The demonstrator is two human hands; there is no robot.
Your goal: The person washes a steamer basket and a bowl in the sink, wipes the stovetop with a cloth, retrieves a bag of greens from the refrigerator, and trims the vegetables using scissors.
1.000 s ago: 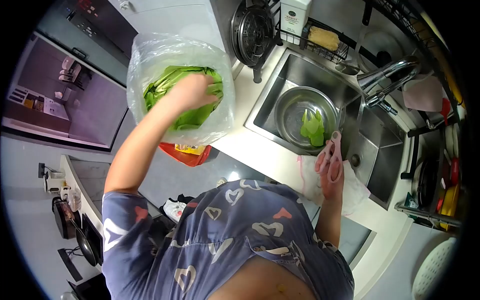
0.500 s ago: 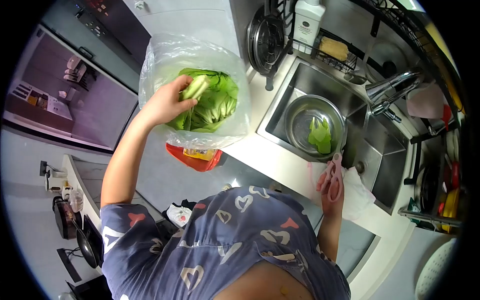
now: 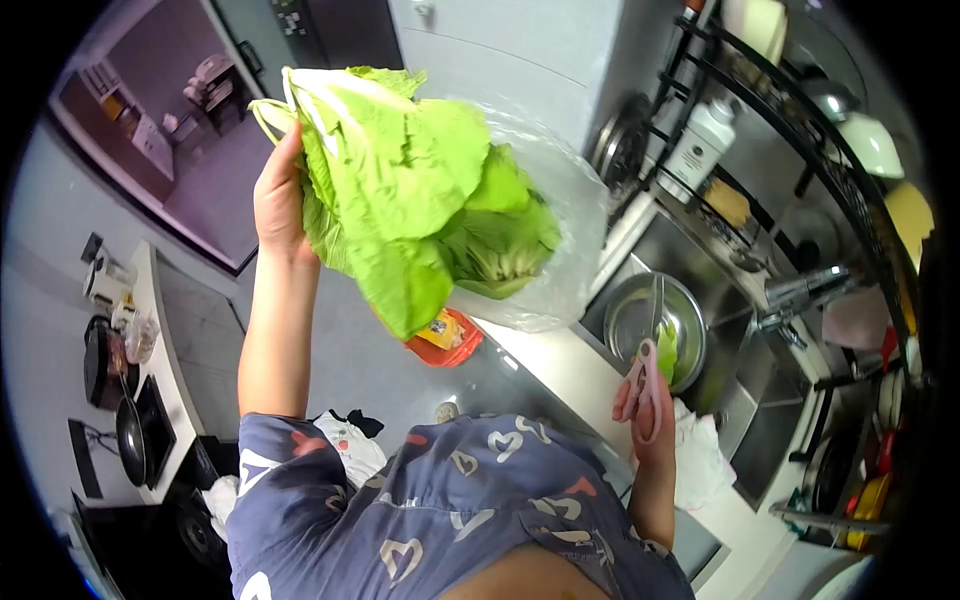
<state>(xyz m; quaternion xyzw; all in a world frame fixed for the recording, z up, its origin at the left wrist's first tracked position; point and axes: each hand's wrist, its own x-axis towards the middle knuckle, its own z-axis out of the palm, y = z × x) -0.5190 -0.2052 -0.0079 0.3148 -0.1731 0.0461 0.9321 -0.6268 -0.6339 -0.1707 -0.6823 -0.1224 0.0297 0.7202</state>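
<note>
My left hand (image 3: 280, 205) is raised at the upper left, closed around the stem end of a bunch of leafy greens (image 3: 390, 170). Its broad leaves hang to the right, partly over a clear plastic bag (image 3: 575, 240) with more greens (image 3: 505, 250) inside. In my right hand (image 3: 650, 420) are pink-handled scissors (image 3: 645, 385), blades pointing up over the sink's near edge. Behind the blades, a metal bowl (image 3: 625, 310) in the sink holds a few green leaves (image 3: 667, 350).
A white cloth (image 3: 703, 460) lies on the counter beside the double sink (image 3: 735, 400). The faucet (image 3: 800, 300), a white bottle (image 3: 700, 150) and a black rack (image 3: 800, 110) stand behind. An orange-red bag (image 3: 455, 350) is below, left of the counter.
My left hand has pulled a bunch of greens out of the plastic bag and lifted it up and left. The view has shifted, and the scissors in my right hand now point upward.
</note>
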